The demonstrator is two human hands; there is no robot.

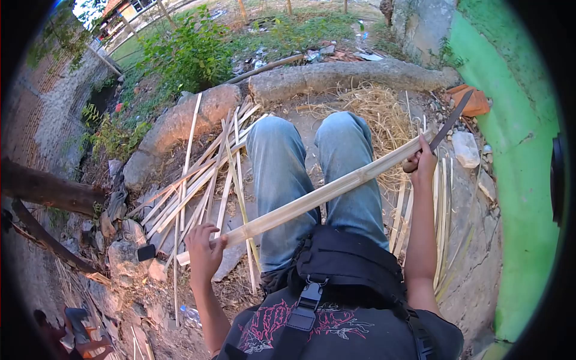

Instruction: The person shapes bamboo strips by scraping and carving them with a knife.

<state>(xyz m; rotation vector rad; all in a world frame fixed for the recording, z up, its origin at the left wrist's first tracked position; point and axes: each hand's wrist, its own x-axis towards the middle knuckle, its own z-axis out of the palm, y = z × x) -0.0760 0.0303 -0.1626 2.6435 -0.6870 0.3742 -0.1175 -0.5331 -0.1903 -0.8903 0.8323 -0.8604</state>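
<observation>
A long, pale split bamboo strip (324, 193) lies slanted across my thighs, rising from lower left to upper right, with a node ridge near its middle. My left hand (206, 247) grips its lower end, thumb toward the strip. At the upper end, my right hand (423, 163) is closed around a knife, and its fingers also touch the bamboo. The knife's long dark blade (452, 119) points up and right, beyond the strip's end. Part of the dark knife handle shows beneath the right fingers.
Cut bamboo strips (207, 174) lie piled left of my knees, and more strips (443, 216) lie at right. Curly shavings (384, 114) heap beyond my knees. A stone kerb (354, 77) runs ahead; a green wall (528, 180) stands right. Another person (78, 333) is at lower left.
</observation>
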